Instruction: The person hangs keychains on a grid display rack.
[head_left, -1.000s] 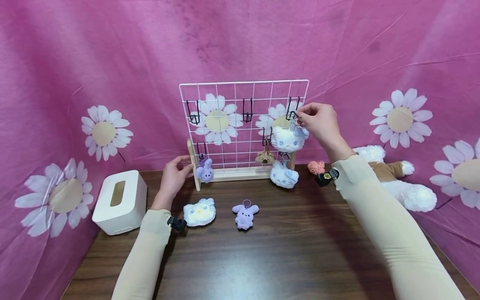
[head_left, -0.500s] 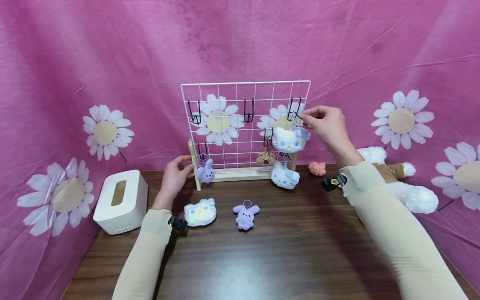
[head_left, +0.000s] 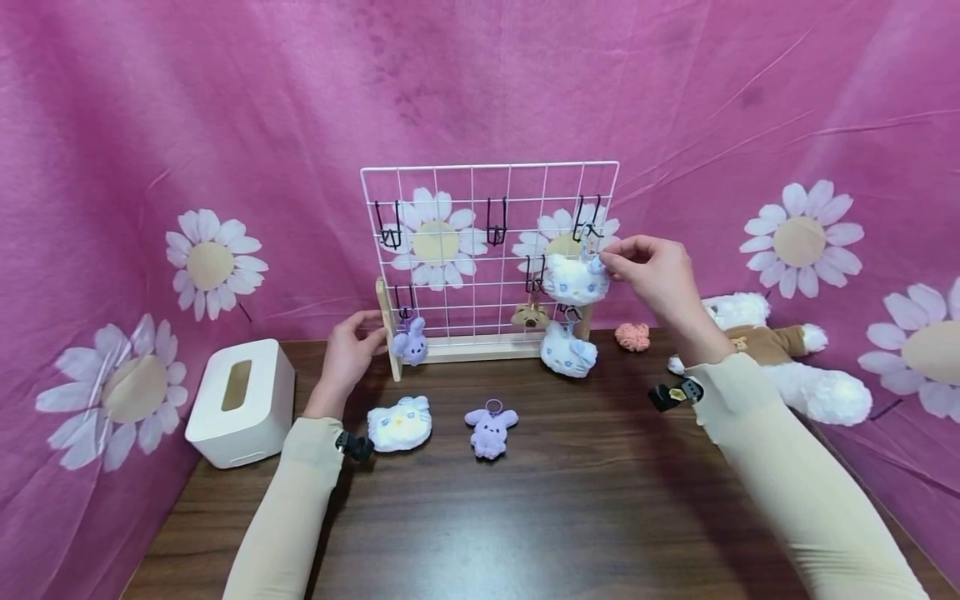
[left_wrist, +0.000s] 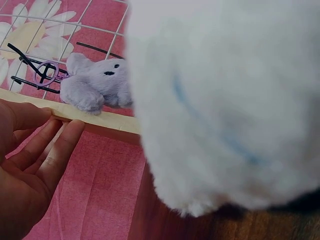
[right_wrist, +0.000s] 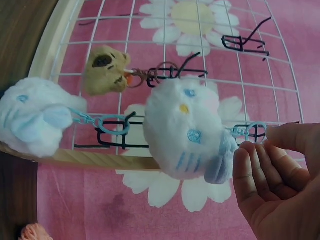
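No words, numbers, labels or signs can be read on anything here.

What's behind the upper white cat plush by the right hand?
Behind the upper white cat plush, the wire grid shows around its edges, then pink cloth with a printed daisy. What lies directly behind its body is covered.
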